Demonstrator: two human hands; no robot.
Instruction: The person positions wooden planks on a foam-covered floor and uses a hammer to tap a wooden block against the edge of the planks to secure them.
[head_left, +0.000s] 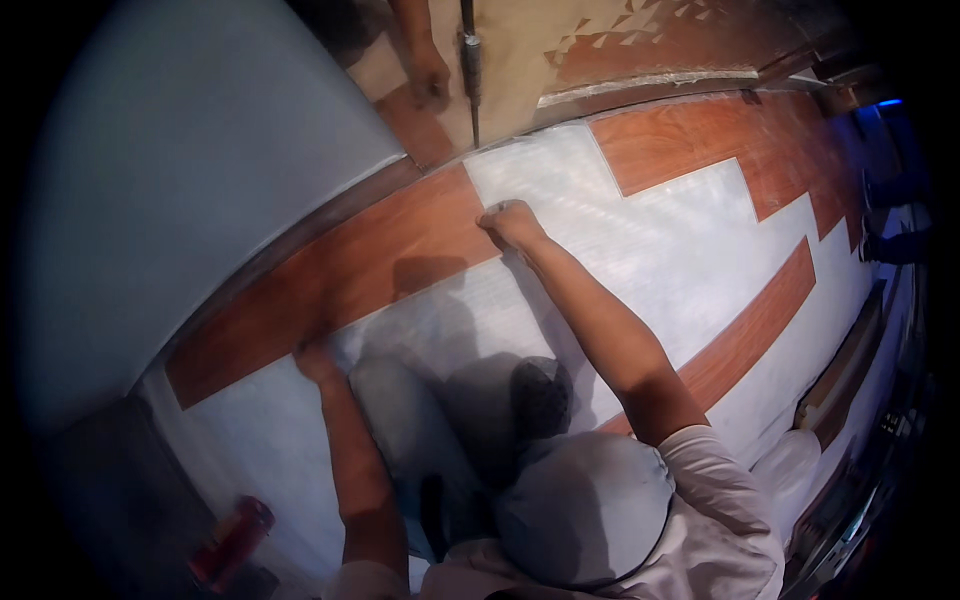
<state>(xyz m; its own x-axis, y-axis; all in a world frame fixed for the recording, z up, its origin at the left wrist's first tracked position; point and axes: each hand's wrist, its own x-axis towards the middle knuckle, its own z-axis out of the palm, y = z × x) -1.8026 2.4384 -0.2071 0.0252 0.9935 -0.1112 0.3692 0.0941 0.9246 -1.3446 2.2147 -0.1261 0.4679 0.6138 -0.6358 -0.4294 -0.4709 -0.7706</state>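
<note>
A long reddish wood-look plank point(380, 250) lies along a dark edge strip beside a large grey panel point(190, 200), on a whitish, sheeted floor point(660, 250). My right hand point(508, 224) is closed at the plank's right end, fingertips on its lower corner. Near the other end, my left hand point(316, 358) has curled fingers at the lower edge, partly in shadow. My bent legs point(410, 420) in grey trousers are between my arms, with a shadow cast over floor and plank.
Stepped planks point(680, 145) lie at upper right, a narrow plank point(745, 335) at right. Another hand point(430, 75) hangs at top near a thin metal rod point(472, 90). A red cylindrical object point(230, 540) is at lower left. Dark-clothed legs point(895, 245) show at far right.
</note>
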